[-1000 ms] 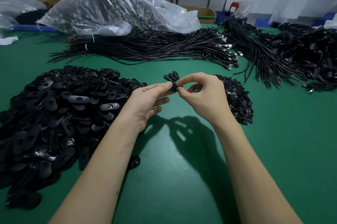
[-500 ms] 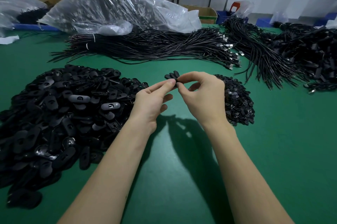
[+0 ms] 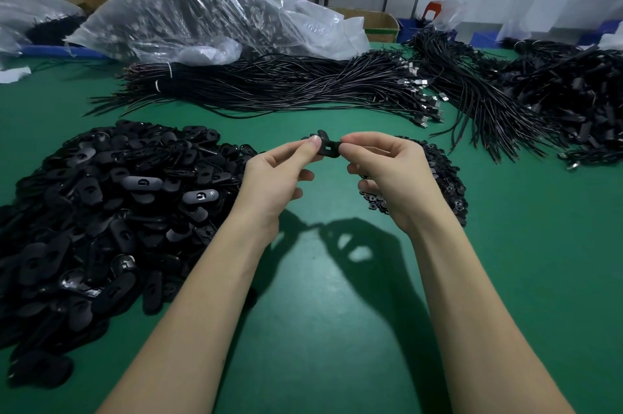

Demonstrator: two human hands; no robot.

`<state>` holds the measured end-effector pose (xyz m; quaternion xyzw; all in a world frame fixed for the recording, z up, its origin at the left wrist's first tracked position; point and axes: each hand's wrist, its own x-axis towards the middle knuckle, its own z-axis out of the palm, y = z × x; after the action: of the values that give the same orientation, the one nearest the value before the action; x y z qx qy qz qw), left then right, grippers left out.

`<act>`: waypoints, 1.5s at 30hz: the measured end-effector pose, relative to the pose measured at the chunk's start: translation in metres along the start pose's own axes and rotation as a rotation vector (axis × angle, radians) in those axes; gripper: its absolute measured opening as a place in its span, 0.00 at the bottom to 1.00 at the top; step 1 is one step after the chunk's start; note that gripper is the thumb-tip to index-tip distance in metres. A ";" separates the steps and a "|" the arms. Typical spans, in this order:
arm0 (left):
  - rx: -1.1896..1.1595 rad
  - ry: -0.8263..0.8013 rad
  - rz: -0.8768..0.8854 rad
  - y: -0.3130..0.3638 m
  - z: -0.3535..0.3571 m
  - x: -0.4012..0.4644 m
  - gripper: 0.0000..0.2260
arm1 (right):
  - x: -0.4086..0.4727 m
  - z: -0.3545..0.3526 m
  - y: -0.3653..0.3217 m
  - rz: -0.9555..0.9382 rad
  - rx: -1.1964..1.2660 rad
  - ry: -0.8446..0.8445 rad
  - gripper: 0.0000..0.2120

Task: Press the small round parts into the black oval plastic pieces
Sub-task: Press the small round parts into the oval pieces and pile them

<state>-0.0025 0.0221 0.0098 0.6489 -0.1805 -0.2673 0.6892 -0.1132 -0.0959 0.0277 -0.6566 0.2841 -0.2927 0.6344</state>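
Bare mat [image 3: 323,329] between 2 part heaps [image 3: 101,211]

left hand [image 3: 273,177] + right hand [image 3: 387,174]: pinch one oval piece [image 3: 328,148] between them above green surface [image 3: 337,329] | oval pile [image 3: 101,211]: left | round parts [image 3: 448,184]: behind right hand | cables [image 3: 286,86]: far side

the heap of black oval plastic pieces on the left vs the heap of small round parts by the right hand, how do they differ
The heap of black oval plastic pieces is wider and taller; the heap of small round parts is smaller and flatter. The oval pieces are elongated and larger; the round parts are tiny. The first heap lies open; the right hand partly hides the second. Both are black, on the green table.
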 end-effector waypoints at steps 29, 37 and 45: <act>0.055 -0.045 0.018 0.006 -0.004 -0.002 0.09 | 0.002 0.002 -0.003 -0.026 -0.115 -0.003 0.02; 0.058 -0.043 0.021 0.005 -0.003 -0.002 0.08 | 0.002 0.002 -0.002 -0.016 -0.079 -0.001 0.02; 0.054 -0.051 0.025 0.004 -0.002 -0.002 0.09 | 0.001 0.004 -0.002 -0.010 -0.076 0.004 0.01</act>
<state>-0.0024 0.0253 0.0141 0.6579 -0.2132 -0.2701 0.6699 -0.1093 -0.0939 0.0296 -0.6810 0.2930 -0.2863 0.6069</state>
